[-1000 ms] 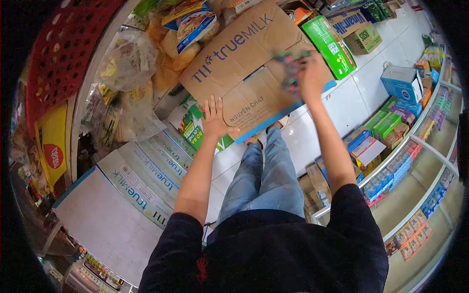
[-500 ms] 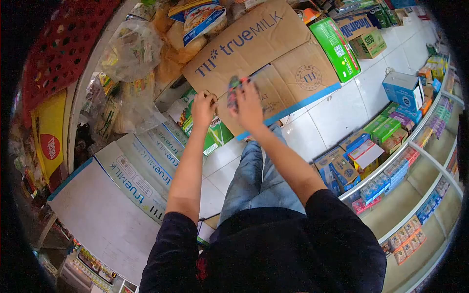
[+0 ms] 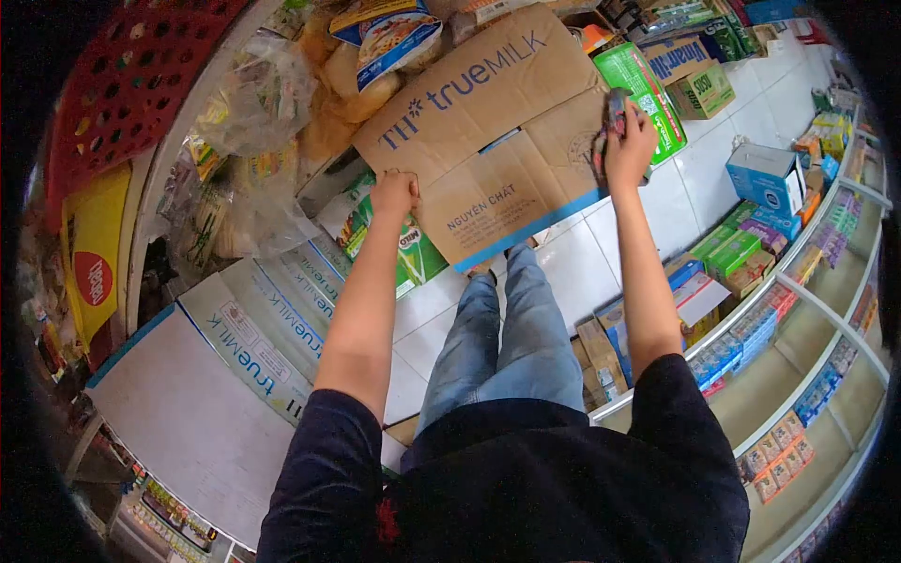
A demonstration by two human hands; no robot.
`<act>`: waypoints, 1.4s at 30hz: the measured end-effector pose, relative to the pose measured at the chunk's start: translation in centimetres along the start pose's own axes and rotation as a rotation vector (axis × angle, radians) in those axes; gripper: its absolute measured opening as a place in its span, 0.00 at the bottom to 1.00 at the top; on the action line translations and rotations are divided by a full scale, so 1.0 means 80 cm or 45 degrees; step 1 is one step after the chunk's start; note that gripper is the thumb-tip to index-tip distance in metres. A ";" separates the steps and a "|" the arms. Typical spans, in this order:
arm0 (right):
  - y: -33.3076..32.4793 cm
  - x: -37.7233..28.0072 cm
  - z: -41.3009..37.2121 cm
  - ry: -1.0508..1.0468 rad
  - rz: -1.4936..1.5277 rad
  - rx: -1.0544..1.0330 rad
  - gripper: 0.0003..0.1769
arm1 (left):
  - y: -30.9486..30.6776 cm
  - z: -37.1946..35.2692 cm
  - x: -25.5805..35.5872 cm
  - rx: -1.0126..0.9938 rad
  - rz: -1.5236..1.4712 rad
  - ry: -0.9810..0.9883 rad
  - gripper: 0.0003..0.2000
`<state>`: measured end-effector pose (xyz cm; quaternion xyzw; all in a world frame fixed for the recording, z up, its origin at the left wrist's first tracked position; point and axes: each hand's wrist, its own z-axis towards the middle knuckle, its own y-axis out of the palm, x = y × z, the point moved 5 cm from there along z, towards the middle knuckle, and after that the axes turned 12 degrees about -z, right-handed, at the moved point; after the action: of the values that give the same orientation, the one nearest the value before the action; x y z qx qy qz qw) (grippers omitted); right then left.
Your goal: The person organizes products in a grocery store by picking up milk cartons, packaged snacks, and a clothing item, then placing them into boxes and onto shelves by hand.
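A large brown TH true MILK cardboard box lies in front of me, with a blue stripe along its near edge. My left hand is closed at the box's left edge, its fingers curled against the cardboard. At the right end, my right hand is closed around a crumpled, patterned cloth-like thing in dark, red and pink colours. That thing rests on or just over the cardboard, partly hidden by my fingers. Beyond my right hand stands a green box; under my left forearm is a green Milo box.
Several flat white true MILK cartons are stacked at left. Plastic bags and a snack packet crowd the far left. A blue box stands on the tiled floor, beside a curved glass display case.
My right hand has moved right with the patterned thing, from the box's middle to its right end. My left hand stays at the left edge.
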<state>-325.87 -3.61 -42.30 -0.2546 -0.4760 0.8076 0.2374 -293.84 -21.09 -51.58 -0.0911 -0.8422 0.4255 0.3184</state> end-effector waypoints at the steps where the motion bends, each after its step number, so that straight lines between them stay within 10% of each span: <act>1: -0.001 0.000 0.005 0.161 -0.001 0.029 0.28 | -0.001 0.001 0.000 -0.003 -0.031 -0.028 0.12; 11: 0.052 -0.283 -0.211 -0.614 0.487 -0.480 0.09 | 0.003 0.005 -0.007 0.042 -0.039 -0.068 0.11; 18: 0.048 -0.159 -0.153 -0.369 0.659 -0.660 0.10 | -0.002 0.000 -0.001 0.037 -0.121 -0.082 0.09; 26: -0.008 0.007 -0.008 0.238 0.053 0.084 0.26 | 0.007 0.005 -0.012 0.036 -0.212 -0.048 0.11; 29: 0.008 -0.036 -0.040 0.220 0.056 0.056 0.20 | 0.000 0.002 -0.004 0.042 -0.163 -0.055 0.12; 34: 0.036 -0.197 -0.183 -0.300 0.635 -0.757 0.07 | -0.004 0.001 -0.002 0.033 -0.146 -0.080 0.12; 42: 0.006 -0.179 -0.187 -0.712 0.616 -0.690 0.06 | 0.003 0.004 -0.013 0.030 -0.187 -0.109 0.10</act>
<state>-305.53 -3.11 -46.31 -0.1837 -0.6428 0.7238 -0.1709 -293.20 -21.61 -52.35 -0.0070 -0.8545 0.4142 0.3133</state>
